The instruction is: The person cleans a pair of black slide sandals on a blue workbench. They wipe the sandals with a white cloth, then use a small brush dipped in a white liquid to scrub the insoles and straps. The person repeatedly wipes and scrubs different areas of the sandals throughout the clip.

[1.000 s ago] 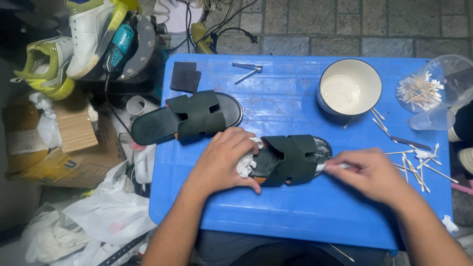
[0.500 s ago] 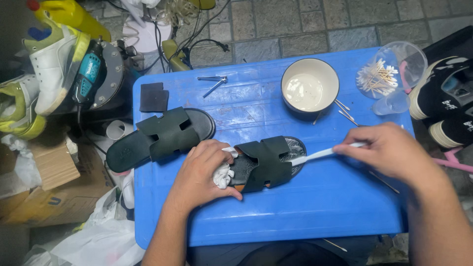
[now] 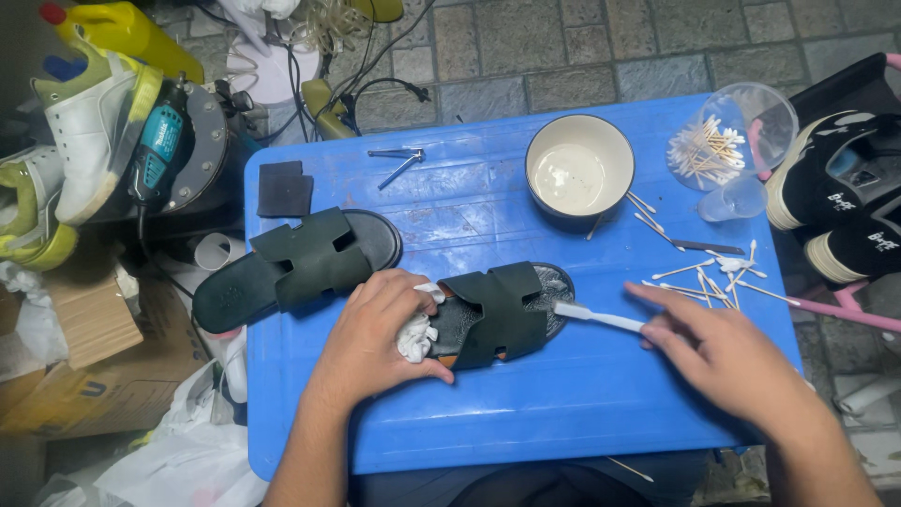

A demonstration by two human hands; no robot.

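Midway, the left hand (image 3: 375, 338), closed on a white cloth (image 3: 415, 334), steadied the dark green sandal (image 3: 493, 314) while the right hand (image 3: 723, 352) pinched a white brush (image 3: 596, 317) at its wet toe; its mate (image 3: 296, 268) beyond the left hand looked dry, seemingly untreated.

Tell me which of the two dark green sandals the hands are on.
The nearer sandal: left hand holds its heel end, right hand puts a brush to its toe. The other sandal lies untouched.

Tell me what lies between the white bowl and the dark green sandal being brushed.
In the head view, only bare blue table top lies between the white bowl and the dark green sandal; nothing stands there.
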